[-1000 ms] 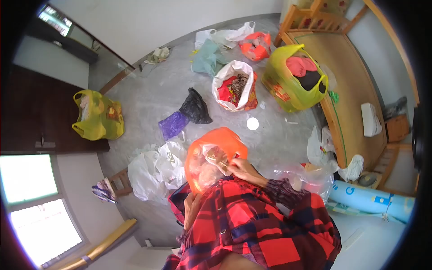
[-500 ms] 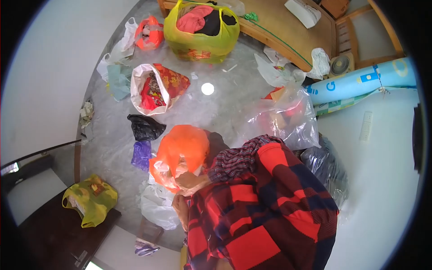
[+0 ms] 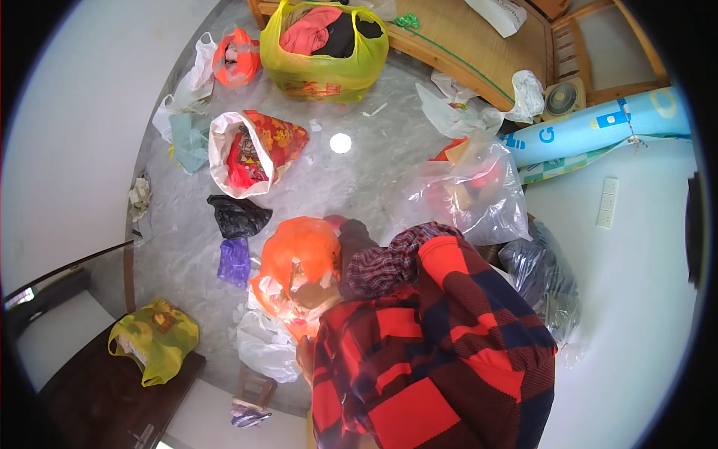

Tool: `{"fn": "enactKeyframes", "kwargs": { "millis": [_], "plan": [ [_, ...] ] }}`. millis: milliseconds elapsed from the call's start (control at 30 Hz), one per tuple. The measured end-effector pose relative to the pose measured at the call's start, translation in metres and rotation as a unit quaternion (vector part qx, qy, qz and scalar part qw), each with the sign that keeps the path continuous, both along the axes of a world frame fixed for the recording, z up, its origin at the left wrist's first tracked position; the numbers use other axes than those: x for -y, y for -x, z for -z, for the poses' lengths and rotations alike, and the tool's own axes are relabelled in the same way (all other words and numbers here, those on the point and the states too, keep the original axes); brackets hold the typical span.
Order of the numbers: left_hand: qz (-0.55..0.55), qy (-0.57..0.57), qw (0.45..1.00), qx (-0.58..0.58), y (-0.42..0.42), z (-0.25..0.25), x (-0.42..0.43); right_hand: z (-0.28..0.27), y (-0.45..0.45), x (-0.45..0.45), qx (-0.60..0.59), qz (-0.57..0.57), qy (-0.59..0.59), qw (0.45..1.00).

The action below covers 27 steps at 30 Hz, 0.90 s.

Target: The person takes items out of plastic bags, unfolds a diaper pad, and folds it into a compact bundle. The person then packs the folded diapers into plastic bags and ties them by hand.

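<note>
A full orange plastic bag (image 3: 299, 247) rests on the floor in front of me, with pale contents showing at its opening. My right hand (image 3: 315, 295) is closed on the bag near that opening. Lower down, my left hand (image 3: 304, 356) is partly covered by my red checked jacket (image 3: 407, 363); its fingers look pinched at the bag's lower edge. A crumpled white plastic bag (image 3: 265, 348) lies just beside the orange one, close to my left hand.
Black (image 3: 239, 217) and purple (image 3: 234, 262) plastic bags lie to the left. Farther off stand a red patterned bag (image 3: 280, 146) and a yellow bag of clothes (image 3: 321, 75). A clear bag (image 3: 479, 194) sits at right near a rolled blue mat (image 3: 591, 127). Another yellow bag (image 3: 157, 337) is lower left.
My left hand has drawn down away from my right hand and is more hidden by the jacket. My right hand stays at the orange bag. The view has shifted slightly.
</note>
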<state>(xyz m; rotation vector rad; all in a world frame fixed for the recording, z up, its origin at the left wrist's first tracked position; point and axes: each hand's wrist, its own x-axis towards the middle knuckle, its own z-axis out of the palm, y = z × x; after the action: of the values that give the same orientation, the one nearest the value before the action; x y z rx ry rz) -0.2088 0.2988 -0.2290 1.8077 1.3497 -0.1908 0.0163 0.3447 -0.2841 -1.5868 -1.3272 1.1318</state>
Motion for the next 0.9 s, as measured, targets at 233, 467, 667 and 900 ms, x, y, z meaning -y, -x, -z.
{"fn": "enactKeyframes", "kwargs": {
  "millis": [233, 467, 667, 900],
  "plan": [
    [-0.090, 0.072, 0.993, 0.029, -0.045, -0.024, 0.003, 0.023, -0.005, -0.010, 0.017, -0.005, 0.008, 1.000],
    [-0.657, 0.382, 0.579, 0.293, 0.024, 0.096, -0.012, 0.080, 0.003, -0.017, 0.051, -0.031, 0.028, 0.998],
    [-0.528, 0.496, 0.605, 0.330, 0.066, 0.256, -0.008, 0.172, 0.023, -0.001, 0.083, -0.039, 0.024, 0.995],
    [-0.027, 0.362, 0.931, 0.038, -0.007, 0.289, -0.017, 0.205, -0.106, 0.173, 0.147, 0.188, 0.006, 0.971]
  ]
}}
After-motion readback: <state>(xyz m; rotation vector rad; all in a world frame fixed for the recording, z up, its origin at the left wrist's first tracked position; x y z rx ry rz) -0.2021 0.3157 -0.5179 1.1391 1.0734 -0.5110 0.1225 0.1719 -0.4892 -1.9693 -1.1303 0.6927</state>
